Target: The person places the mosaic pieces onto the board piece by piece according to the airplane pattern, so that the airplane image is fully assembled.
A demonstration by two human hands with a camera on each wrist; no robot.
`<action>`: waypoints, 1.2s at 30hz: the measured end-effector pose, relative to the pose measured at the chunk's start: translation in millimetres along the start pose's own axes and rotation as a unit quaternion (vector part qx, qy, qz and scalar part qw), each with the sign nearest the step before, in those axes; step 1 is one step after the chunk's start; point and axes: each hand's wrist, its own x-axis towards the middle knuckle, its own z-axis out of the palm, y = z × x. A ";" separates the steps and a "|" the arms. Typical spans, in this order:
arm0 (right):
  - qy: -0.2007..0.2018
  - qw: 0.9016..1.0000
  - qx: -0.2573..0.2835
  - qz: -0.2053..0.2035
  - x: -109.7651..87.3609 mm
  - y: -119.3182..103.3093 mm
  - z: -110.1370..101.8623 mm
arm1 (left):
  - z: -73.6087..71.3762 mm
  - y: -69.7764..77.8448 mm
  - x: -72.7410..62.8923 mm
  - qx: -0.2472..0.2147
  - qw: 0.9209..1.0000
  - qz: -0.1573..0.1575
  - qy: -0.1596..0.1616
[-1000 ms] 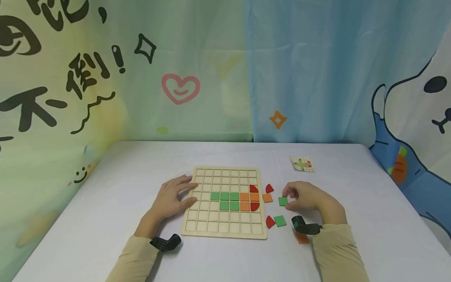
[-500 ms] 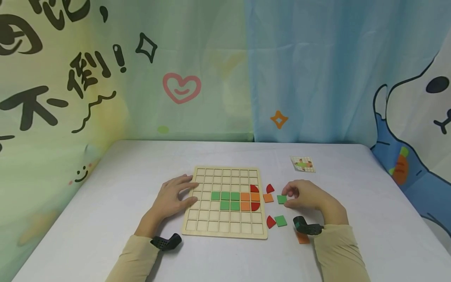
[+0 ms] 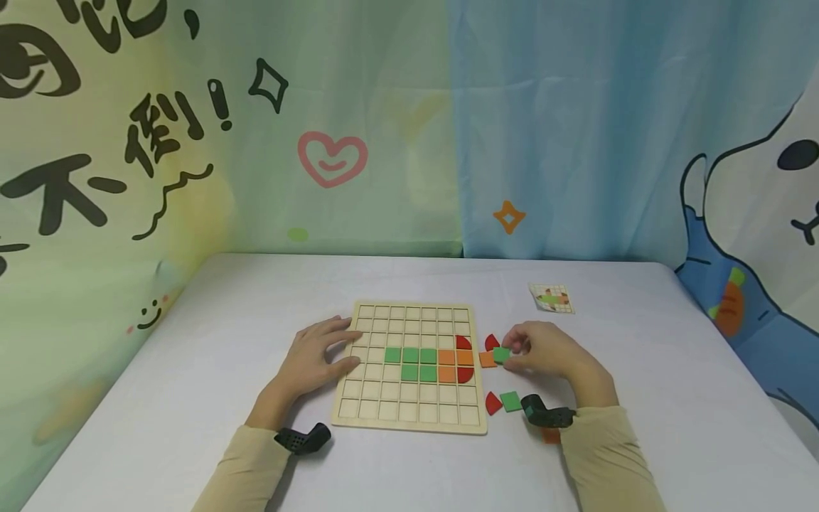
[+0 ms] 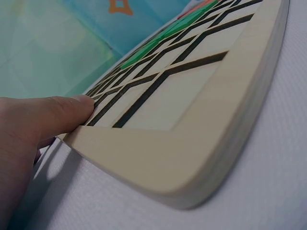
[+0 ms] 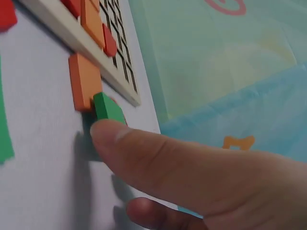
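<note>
My right hand (image 3: 550, 350) pinches a green square tile (image 3: 501, 355) between thumb and fingers, right of the wooden grid board (image 3: 377, 409). In the right wrist view the held tile (image 5: 108, 108) overlaps the end of an orange square tile (image 5: 85, 82) that lies by the board's edge. My left hand (image 3: 318, 357) rests at the board's left edge with its fingers spread. Its thumb (image 4: 60, 112) lies on the rim in the left wrist view. Several green squares (image 3: 409, 355), three orange squares (image 3: 446, 374) and two red quarter-circles (image 3: 465, 374) sit in the grid.
Between board and right hand lie a red quarter-circle (image 3: 491, 342) and, nearer me, another red piece (image 3: 493, 403) beside a green tile (image 3: 510, 401). An orange tile (image 3: 551, 435) is partly hidden below my right wrist. A small patterned card (image 3: 552, 299) lies at the back right.
My right hand has moved left toward the board with the green tile, which now overlaps the loose orange tile in the head view. My left hand stays at the board's edge.
</note>
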 end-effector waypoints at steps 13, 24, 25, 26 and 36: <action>0.026 0.999 -0.031 -0.007 3.4 -16.6 -0.1 | -1.1 0.7 -0.2 -0.003 1.000 -0.002 -0.001; 0.044 0.997 -0.055 -0.031 3.2 -38.3 3.8 | 0.3 -1.2 0.6 0.001 1.000 0.003 0.003; 0.045 0.997 -0.056 -0.031 3.2 -40.8 4.6 | 0.4 -1.2 0.6 0.000 1.000 0.002 0.003; 0.046 0.997 -0.058 -0.032 3.4 -43.4 5.5 | 0.5 -1.4 0.6 0.000 1.000 0.002 0.003; 0.077 0.992 -0.065 -0.081 3.5 -64.8 19.1 | -0.3 -1.0 0.4 -0.010 1.000 0.003 0.002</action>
